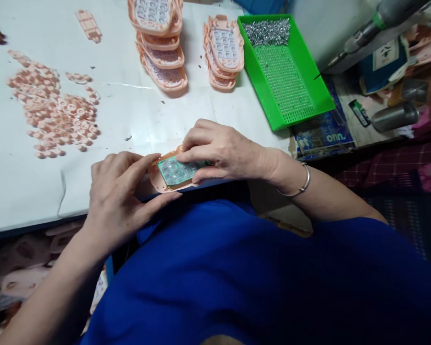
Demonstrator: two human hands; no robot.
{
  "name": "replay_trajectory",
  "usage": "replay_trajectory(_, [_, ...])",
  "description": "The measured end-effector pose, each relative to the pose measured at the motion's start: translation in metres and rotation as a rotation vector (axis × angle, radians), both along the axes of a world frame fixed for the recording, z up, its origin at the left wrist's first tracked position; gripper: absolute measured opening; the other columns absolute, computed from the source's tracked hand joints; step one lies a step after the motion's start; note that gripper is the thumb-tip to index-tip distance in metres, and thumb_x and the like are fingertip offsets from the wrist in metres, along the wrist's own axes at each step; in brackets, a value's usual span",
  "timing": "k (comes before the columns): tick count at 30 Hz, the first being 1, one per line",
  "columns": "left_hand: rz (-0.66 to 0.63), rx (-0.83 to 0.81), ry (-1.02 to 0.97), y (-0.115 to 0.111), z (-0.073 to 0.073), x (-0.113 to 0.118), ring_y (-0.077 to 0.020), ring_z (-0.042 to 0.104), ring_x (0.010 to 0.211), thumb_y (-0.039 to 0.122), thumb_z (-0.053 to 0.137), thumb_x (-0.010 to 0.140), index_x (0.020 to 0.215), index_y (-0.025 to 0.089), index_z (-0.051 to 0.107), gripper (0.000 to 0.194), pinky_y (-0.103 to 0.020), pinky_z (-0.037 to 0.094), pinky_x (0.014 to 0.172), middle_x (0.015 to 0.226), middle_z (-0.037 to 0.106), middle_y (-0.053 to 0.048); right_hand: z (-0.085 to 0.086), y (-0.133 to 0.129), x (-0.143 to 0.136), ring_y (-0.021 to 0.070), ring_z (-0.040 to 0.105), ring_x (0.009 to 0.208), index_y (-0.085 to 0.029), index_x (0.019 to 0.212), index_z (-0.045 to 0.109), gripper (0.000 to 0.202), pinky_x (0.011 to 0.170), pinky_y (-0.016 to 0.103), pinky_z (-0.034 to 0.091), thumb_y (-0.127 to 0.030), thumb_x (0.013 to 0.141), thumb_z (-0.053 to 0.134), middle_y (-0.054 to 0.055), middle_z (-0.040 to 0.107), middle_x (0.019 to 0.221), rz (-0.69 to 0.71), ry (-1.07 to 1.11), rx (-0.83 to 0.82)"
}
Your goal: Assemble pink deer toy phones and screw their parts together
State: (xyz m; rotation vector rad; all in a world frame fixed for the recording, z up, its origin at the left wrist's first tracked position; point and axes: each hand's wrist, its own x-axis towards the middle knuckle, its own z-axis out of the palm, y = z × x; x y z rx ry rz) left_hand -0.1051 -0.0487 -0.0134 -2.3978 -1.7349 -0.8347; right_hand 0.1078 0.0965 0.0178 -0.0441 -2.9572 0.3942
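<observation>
A peach plastic shell (157, 181) lies at the table's front edge, with a green circuit board (175, 172) inside it. My left hand (120, 191) grips the shell's left end between thumb and fingers. My right hand (219, 151) rests over the board's right part, its fingertips on the board and the thumb at the near edge. The right end of the shell is hidden under that hand. Behind them stand two stacks of similar peach shells, a taller stack (165, 62) and a shorter stack (224, 50), with pale keypads in them.
Small peach buttons (61, 108) are heaped on the left of the white table (111, 115). A flat peach part (88, 25) lies at the back. A green tray (287, 72) with many screws stands at the right. An electric screwdriver (369, 31) hangs beyond it, above a metal cup (395, 116).
</observation>
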Motion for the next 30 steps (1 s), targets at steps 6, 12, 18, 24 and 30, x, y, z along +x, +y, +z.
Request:
replay_trajectory(6, [-0.006, -0.041, -0.023, -0.001, 0.003, -0.001, -0.0250, 0.058, 0.085, 0.063, 0.053, 0.091, 0.122, 0.012, 0.062, 0.061, -0.037, 0.036, 0.074, 0.090, 0.062, -0.009, -0.002, 0.000, 0.001, 0.0168, 0.049, 0.101, -0.015, 0.121, 0.060, 0.051, 0.095, 0.037, 0.045, -0.055, 0.102, 0.035, 0.007, 0.057, 0.110, 0.002, 0.030, -0.017])
replay_trajectory(12, [-0.003, -0.049, -0.037, -0.001, 0.002, -0.003, -0.0237, 0.059, 0.085, 0.062, 0.056, 0.090, 0.124, 0.018, 0.060, 0.056, -0.037, 0.038, 0.074, 0.092, 0.063, -0.006, -0.001, -0.002, 0.000, 0.0172, 0.048, 0.101, -0.015, 0.123, 0.059, 0.050, 0.095, 0.037, 0.045, -0.055, 0.101, 0.037, 0.007, 0.055, 0.111, -0.020, -0.024, -0.004])
replay_trajectory(18, [0.039, -0.025, -0.055, -0.001, -0.002, -0.001, -0.0223, 0.060, 0.084, 0.061, 0.059, 0.088, 0.121, 0.019, 0.061, 0.053, -0.036, 0.040, 0.074, 0.091, 0.065, -0.006, -0.001, -0.001, -0.001, 0.0185, 0.047, 0.099, -0.016, 0.121, 0.063, 0.050, 0.094, 0.036, 0.044, -0.056, 0.098, 0.043, 0.008, 0.057, 0.111, -0.025, -0.029, -0.015])
replay_trajectory(24, [0.083, 0.035, 0.001, -0.003, 0.012, 0.012, -0.0271, 0.060, 0.100, 0.054, 0.065, 0.087, 0.130, 0.020, 0.053, 0.056, -0.041, 0.047, 0.084, 0.111, 0.062, -0.012, -0.003, -0.001, 0.000, 0.0211, 0.049, 0.094, -0.013, 0.122, 0.064, 0.046, 0.087, 0.036, 0.045, -0.050, 0.098, 0.049, 0.011, 0.062, 0.104, 0.010, 0.106, -0.032])
replay_trajectory(30, [-0.066, 0.216, 0.083, 0.010, 0.017, 0.036, -0.0207, 0.062, 0.086, 0.037, 0.055, 0.096, 0.107, 0.018, 0.061, 0.023, -0.036, 0.049, 0.074, 0.099, 0.071, -0.010, 0.000, -0.003, -0.001, 0.0194, 0.057, 0.090, -0.013, 0.115, 0.068, 0.032, 0.081, 0.033, 0.050, -0.034, 0.092, 0.065, 0.010, 0.068, 0.096, -0.016, 0.187, -0.136])
